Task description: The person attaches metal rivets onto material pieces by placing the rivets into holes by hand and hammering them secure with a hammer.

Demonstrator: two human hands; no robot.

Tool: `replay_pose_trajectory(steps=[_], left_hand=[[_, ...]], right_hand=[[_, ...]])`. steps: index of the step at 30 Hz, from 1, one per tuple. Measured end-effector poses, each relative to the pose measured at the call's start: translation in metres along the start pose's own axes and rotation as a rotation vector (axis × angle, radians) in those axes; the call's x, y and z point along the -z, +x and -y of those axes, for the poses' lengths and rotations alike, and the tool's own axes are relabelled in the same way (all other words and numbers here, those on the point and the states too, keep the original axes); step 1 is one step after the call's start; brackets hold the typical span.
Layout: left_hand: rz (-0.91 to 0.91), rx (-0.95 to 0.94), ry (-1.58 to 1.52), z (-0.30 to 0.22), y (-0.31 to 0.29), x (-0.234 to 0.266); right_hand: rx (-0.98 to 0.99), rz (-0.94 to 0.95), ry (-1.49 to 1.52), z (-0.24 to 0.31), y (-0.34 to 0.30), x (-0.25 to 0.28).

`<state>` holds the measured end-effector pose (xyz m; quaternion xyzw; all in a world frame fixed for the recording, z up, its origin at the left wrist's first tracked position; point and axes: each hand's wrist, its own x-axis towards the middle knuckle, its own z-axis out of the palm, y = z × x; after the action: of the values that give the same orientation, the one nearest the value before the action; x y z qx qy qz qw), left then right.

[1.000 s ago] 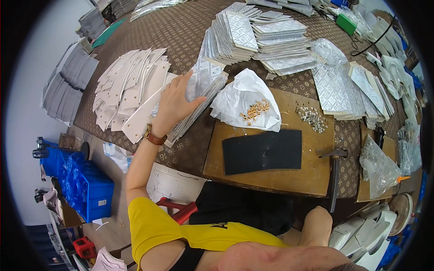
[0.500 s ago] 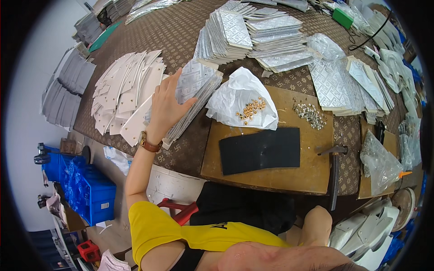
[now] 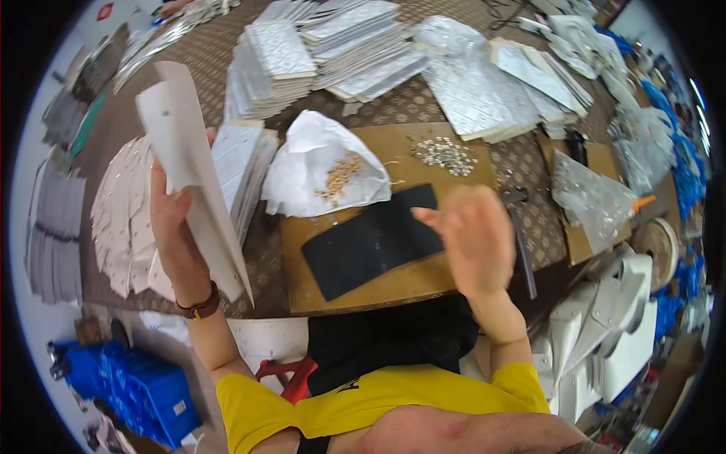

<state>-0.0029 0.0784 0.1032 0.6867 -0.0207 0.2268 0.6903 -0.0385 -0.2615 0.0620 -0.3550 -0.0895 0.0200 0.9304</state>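
Observation:
My left hand [image 3: 172, 227] grips a stack of white cards [image 3: 193, 174] and holds it lifted and tilted above the table's left side. My right hand [image 3: 473, 238] hovers with fingers apart over the right end of a black rubber mat [image 3: 367, 246] that lies on a wooden board [image 3: 393, 284]. It holds nothing. A crumpled white bag [image 3: 302, 170] with small gold pieces [image 3: 339, 175] rests at the board's far left corner. A heap of small silver pieces [image 3: 445, 153] lies on the board's far side.
Stacks of silver-studded cards [image 3: 276, 64] and more of them [image 3: 484, 91] cover the far table. White cards [image 3: 125, 219] fan out at left. A hammer [image 3: 522, 242] lies right of the board. Blue crates [image 3: 132, 382] stand on the floor at lower left; white moulded parts [image 3: 605, 340] at right.
My left hand has lifted a stack of white cards off the pile at left and raised it. My right hand has come into view over the black mat.

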Motion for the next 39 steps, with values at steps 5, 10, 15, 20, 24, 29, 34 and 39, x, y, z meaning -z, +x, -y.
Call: replay_pose_trajectory(steps=[5, 10, 15, 20, 24, 29, 34, 39], left_hand=[[0.365, 0.472, -0.848, 0.066, 0.009, -0.020], [0.452, 0.629, -1.188, 0.112, 0.007, -0.045], [0.172, 0.702, -1.036, 0.097, -0.003, -0.053], [0.228, 0.630, -1.154, 0.108, 0.001, -0.035], [0.186, 0.586, -1.165, 0.107, 0.004, -0.029], [0.262, 0.529, -1.290, 0.115, 0.006, -0.019], [0.271, 0.458, -1.274, 0.119, 0.006, -0.017], [0.416, 0.400, -1.329, 0.115, 0.007, -0.023]], right_hand=[[-0.174, -0.090, -0.048, -0.026, 0.014, 0.001], [-0.223, -0.118, -0.223, -0.044, 0.018, 0.004], [-0.286, -0.066, -0.328, -0.059, 0.028, 0.006], [-0.328, -0.020, -0.381, -0.073, 0.036, 0.007], [-0.340, 0.016, -0.391, -0.081, 0.041, 0.011], [-0.365, -0.008, -0.556, -0.091, 0.048, 0.006], [-0.032, 0.295, -1.339, -0.104, 0.059, 0.020], [0.390, 0.498, -1.691, -0.128, 0.074, 0.029]])
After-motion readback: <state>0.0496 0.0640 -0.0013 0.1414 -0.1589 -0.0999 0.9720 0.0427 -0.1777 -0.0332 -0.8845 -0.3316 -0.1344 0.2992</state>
